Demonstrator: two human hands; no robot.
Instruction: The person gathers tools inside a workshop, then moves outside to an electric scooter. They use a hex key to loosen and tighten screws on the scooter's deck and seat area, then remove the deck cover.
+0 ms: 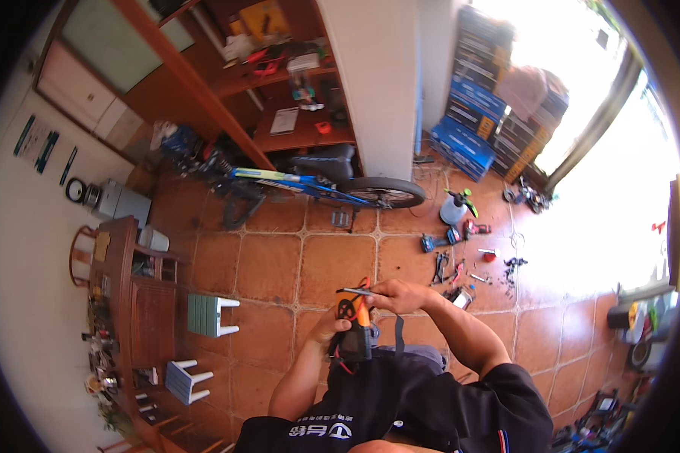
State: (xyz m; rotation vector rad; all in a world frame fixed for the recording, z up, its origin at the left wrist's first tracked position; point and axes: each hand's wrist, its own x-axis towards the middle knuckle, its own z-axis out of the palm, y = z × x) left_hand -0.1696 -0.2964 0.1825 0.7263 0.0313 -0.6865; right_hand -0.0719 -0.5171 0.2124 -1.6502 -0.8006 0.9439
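In front of my dark shirt, both hands are on an orange-and-black handheld device with a red part at its top. My left hand is closed around its left side, beside a dark loop of cable and a black body. From the right, my right hand is closed at the upper end, its fingertips against the device. A thin grey strip crosses the top by those fingers. A red wire hangs below, and a dark strap is under my right wrist. The exact kind of device is too small to tell.
A blue bicycle lies on the tiles ahead. To its right are a spray bottle, a blue power drill, a red power tool and scattered hand tools. Two stools stand left beside a wooden desk. Boxes are stacked far right.
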